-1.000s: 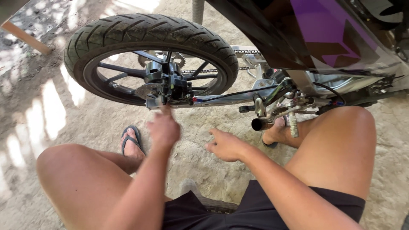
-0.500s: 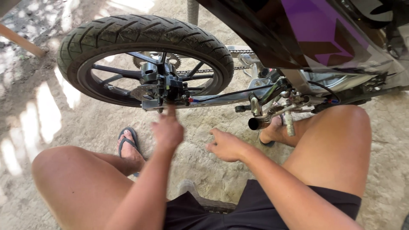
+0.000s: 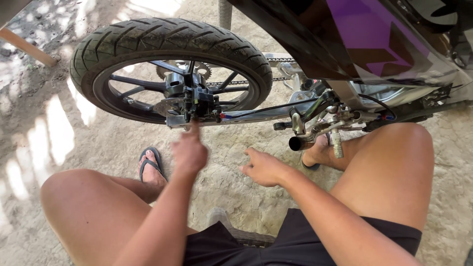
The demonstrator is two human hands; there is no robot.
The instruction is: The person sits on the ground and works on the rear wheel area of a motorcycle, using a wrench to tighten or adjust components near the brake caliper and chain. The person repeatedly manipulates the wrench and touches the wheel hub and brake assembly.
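Note:
I sit low beside a motorcycle's rear wheel (image 3: pixel 167 39), black tyre and black spokes. My left hand (image 3: pixel 189 150) reaches up with one finger stretched out, its tip touching the underside of the black brake caliper (image 3: pixel 194 101) at the hub. The other fingers are curled and it holds nothing. My right hand (image 3: pixel 263 167) hovers lower, over the ground between my knees, fingers loosely apart and empty. The silver swingarm (image 3: pixel 256 114) runs right from the hub toward the footpeg (image 3: pixel 336 143).
The purple and black bodywork (image 3: pixel 364 39) overhangs at the upper right. A drive chain (image 3: pixel 281 60) shows behind the wheel. Sandy ground (image 3: pixel 74 143) lies all around, with a wooden post (image 3: pixel 27 47) at the left. My feet wear sandals (image 3: pixel 150 165).
My left hand has stayed at the caliper, fingertip pressed up a little closer. My right hand has barely moved. The view shifted slightly.

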